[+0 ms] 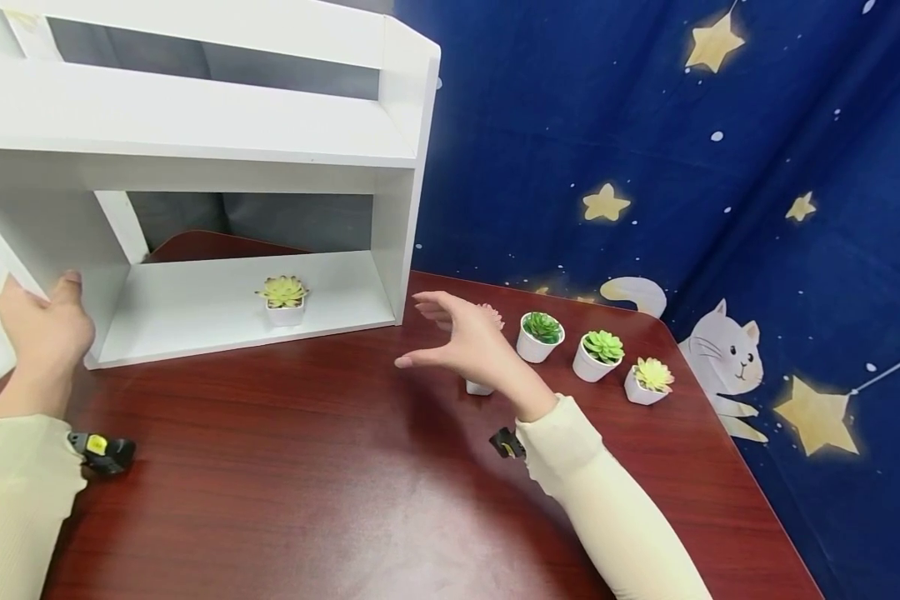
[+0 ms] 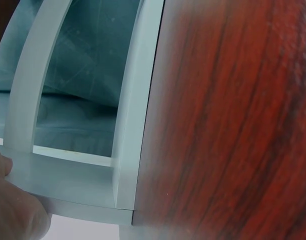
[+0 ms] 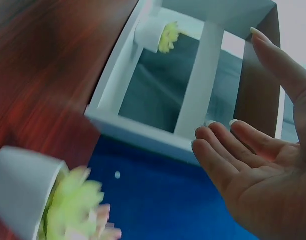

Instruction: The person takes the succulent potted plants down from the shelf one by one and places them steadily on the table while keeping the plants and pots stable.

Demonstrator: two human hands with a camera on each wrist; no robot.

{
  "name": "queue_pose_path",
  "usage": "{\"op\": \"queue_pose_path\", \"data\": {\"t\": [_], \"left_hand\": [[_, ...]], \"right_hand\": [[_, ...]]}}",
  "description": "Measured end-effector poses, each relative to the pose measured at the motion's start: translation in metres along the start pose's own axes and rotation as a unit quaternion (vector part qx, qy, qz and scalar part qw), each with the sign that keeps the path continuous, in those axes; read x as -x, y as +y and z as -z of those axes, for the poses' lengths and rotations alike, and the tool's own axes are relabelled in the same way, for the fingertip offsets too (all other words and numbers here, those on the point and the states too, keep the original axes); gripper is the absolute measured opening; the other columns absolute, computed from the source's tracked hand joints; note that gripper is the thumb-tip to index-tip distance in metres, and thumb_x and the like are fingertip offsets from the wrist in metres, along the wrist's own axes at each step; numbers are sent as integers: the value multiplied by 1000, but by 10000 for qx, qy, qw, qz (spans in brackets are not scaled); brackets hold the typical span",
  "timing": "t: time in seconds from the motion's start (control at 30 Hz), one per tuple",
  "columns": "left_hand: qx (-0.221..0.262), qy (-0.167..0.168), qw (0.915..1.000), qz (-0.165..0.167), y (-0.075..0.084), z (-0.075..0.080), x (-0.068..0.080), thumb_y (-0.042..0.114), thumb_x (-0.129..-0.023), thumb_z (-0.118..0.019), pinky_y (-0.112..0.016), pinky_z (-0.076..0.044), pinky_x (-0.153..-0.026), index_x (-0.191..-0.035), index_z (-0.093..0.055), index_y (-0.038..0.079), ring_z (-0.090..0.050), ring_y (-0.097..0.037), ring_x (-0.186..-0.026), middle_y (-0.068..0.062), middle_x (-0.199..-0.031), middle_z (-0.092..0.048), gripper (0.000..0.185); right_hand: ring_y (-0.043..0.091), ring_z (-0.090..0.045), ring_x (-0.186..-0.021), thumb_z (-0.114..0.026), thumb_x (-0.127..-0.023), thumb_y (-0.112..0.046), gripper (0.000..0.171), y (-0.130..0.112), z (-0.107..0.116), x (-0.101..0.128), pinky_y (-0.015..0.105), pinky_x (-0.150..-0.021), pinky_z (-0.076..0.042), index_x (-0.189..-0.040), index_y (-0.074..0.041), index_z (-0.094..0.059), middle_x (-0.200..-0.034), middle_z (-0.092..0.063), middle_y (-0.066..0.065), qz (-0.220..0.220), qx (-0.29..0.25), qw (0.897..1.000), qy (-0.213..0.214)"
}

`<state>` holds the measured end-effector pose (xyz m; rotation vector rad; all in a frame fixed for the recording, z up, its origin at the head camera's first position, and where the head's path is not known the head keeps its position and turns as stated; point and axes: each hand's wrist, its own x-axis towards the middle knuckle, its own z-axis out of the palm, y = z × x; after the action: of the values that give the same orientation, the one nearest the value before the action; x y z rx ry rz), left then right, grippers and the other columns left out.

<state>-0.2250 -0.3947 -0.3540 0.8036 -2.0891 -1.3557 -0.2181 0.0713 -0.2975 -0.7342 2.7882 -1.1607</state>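
My left hand (image 1: 48, 321) grips the left side panel of a white shelf unit (image 1: 412, 192), thumb on the inner face and fingers behind the front edge. In the left wrist view part of that hand (image 2: 15, 200) shows at the panel. My right hand (image 1: 468, 337) holds nothing, its thumb and fingers spread apart, just right of the shelf's lower corner. It partly hides a potted pink succulent (image 1: 480, 388). One yellow-green potted succulent (image 1: 284, 302) stands upright on the bottom shelf. In the right wrist view the empty right hand (image 3: 263, 170) faces the shelf.
Right of the right hand, a dark green succulent (image 1: 540, 337), a bright green one (image 1: 598, 357) and a pale yellow one (image 1: 648, 382) stand in white pots on the reddish-brown table (image 1: 330, 467). A blue star-patterned curtain (image 1: 510, 167) hangs behind the table's far edge.
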Motion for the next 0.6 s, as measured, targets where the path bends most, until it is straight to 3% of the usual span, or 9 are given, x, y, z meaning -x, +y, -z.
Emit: {"op": "queue_pose_path", "data": {"t": [0.33, 0.6], "left_hand": [[0, -38, 10000, -90, 1, 1, 2, 28, -106, -37, -33, -24, -127, -155, -32, 41, -30, -5, -149, 9, -164, -34, 50], [11, 24, 9998, -213, 0, 0, 0, 27, -106, -37, -31, -23, -127, -155, -32, 38, -30, -6, -150, 8, -164, -35, 51]], "right_hand": [[17, -62, -129, -92, -72, -31, 80, -15, -25, -31, 32, -109, -51, -141, -13, -56, -141, -64, 1, -64, -1039, 9936, -441], [24, -62, -129, -90, -74, -29, 78, -26, -54, -56, 37, -107, -52, -142, -11, -56, -141, -64, 7, -249, -1469, 9879, -433]]}}
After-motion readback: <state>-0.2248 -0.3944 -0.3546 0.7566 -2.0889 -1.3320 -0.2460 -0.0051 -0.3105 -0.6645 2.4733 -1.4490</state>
